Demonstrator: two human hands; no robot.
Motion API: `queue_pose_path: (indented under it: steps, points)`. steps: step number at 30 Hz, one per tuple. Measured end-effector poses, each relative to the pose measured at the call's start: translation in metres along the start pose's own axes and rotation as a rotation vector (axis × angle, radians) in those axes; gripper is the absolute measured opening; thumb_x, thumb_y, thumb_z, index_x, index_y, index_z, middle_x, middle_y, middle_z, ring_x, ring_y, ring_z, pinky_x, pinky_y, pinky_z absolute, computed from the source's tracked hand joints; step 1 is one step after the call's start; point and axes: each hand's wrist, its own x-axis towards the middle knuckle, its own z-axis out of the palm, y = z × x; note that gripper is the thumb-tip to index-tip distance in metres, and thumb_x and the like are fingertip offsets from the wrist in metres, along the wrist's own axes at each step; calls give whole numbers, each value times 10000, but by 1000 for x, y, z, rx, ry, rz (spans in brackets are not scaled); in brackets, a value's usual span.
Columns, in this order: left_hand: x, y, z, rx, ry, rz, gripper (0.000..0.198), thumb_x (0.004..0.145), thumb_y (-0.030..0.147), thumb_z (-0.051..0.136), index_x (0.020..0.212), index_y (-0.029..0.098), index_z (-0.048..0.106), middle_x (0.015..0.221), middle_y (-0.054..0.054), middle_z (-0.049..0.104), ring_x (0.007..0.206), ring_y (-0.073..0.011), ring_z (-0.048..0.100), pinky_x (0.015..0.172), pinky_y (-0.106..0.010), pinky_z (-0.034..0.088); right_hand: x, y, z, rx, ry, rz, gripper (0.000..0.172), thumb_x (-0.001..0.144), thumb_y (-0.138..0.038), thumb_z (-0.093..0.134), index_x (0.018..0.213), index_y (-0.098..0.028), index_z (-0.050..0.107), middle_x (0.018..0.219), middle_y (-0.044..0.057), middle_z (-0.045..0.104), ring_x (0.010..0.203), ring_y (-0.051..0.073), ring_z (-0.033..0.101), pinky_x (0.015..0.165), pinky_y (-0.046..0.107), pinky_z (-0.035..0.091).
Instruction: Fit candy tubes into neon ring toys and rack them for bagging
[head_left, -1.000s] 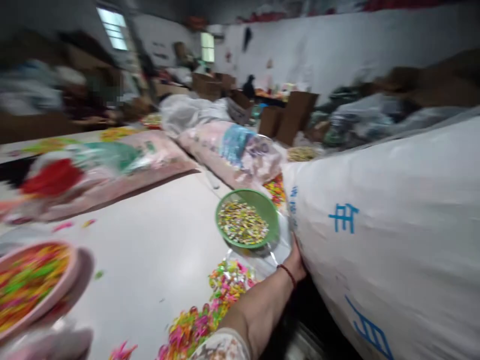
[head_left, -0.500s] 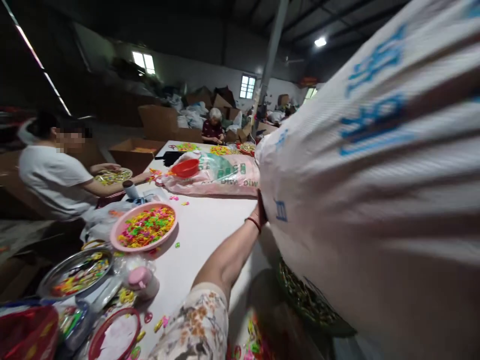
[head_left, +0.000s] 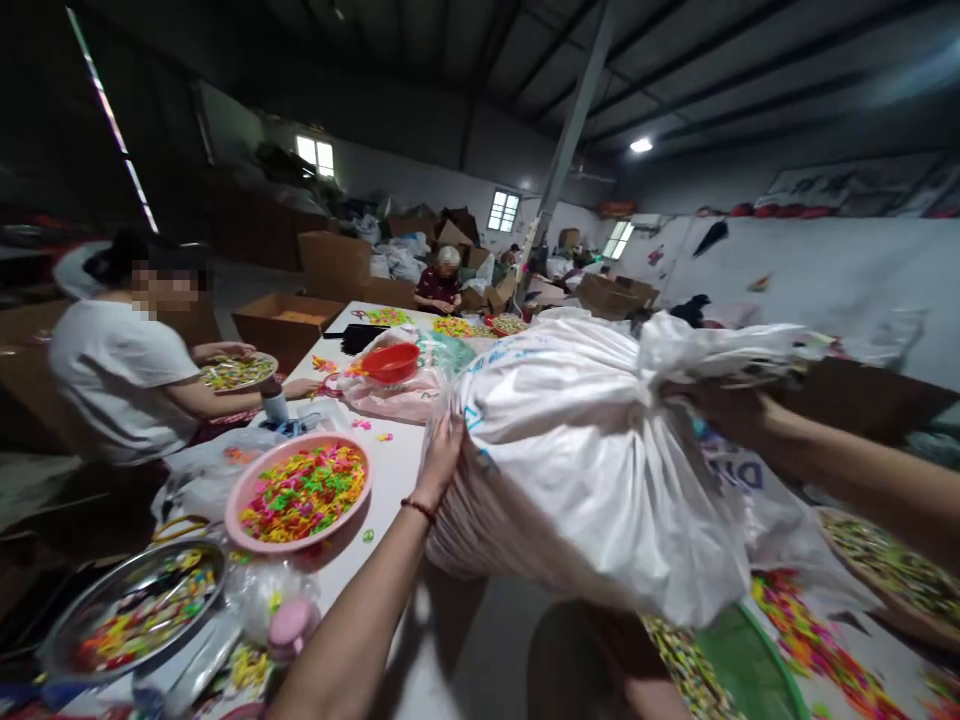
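A large white woven sack [head_left: 592, 450] with blue print hangs lifted above the white table [head_left: 390, 480], its tied neck pointing right. My left hand [head_left: 442, 450] presses flat against the sack's left side, fingers spread, a red cord at the wrist. My right hand [head_left: 724, 400] is closed around the bunched neck of the sack. Under the sack sits a green bowl [head_left: 750, 680] of small mixed pieces.
A pink bowl [head_left: 304, 490] of colourful plastic pieces and a metal tray [head_left: 135, 605] stand at left. A red bowl [head_left: 390, 362] rests on a pink bag. A person in white [head_left: 112, 380] sits at left, another person [head_left: 442, 285] at the far end. Cardboard boxes stand behind.
The sack has swung from right in front of the camera down and away, now held across the table. My right hand has come into view, gripping its neck.
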Motion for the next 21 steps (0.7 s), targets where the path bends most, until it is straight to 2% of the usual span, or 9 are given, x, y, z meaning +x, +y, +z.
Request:
queue_pose_path:
  steps: [3,5,7,11,13,16,19,20,21]
  points:
    - [-23,29,26,221,-111,269,855,843,649,524,1502,160,286,1605,-161,209,1501,-283,144,1217,-513,129,24,4,-1,20,22,-15,234,898,-463,521,879,-338,718,890,13,720,916,257,681,714,405,553]
    - [-37,58,57,381,-145,435,923,797,585,624,1524,179,226,1615,-153,176,1506,-310,92,1202,-588,71,35,10,-14,1,48,7,354,817,-506,518,621,-270,693,625,35,679,716,289,688,594,389,531]
    - [-47,84,94,470,-109,462,827,791,464,656,1482,168,313,1604,-156,213,1501,-329,111,1186,-632,72,36,12,-33,-4,49,-23,432,784,-532,513,531,-213,656,540,67,647,608,275,658,572,364,517]
    - [-56,108,164,524,4,421,365,795,212,572,1159,200,601,1521,-94,414,1467,-330,227,1181,-637,124,29,2,-85,96,54,-285,417,915,-478,441,804,-199,730,801,67,729,753,216,683,699,289,535]
    - [-61,109,192,534,20,447,259,807,171,534,1044,207,633,1425,-77,530,1420,-324,322,1182,-631,135,42,-8,-123,44,218,-424,355,939,-429,451,924,-202,724,939,89,720,868,220,678,803,310,535]
    - [-73,105,221,536,56,502,194,829,160,518,973,206,640,1312,-69,619,1334,-311,436,1181,-614,153,97,-26,-190,-197,521,-479,454,909,-436,525,1280,-187,606,1329,164,565,1187,298,571,991,415,472]
    - [-85,100,233,517,136,523,205,829,136,506,970,195,642,1243,-77,656,1286,-308,483,1165,-607,189,172,-44,-248,-421,449,-296,742,873,-500,596,1509,-217,337,1583,185,234,1266,383,501,987,494,452]
    - [-88,97,233,506,169,523,221,826,127,499,982,191,642,1224,-81,665,1278,-306,491,1160,-600,204,194,-47,-262,-453,375,-239,838,828,-523,657,1519,-205,306,1592,210,187,1250,390,512,979,498,449]
    - [-90,94,230,495,202,525,236,823,119,493,993,189,642,1208,-84,672,1273,-303,497,1156,-592,214,213,-49,-271,-479,330,-227,874,782,-522,714,1493,-169,349,1566,239,243,1227,381,529,981,486,439]
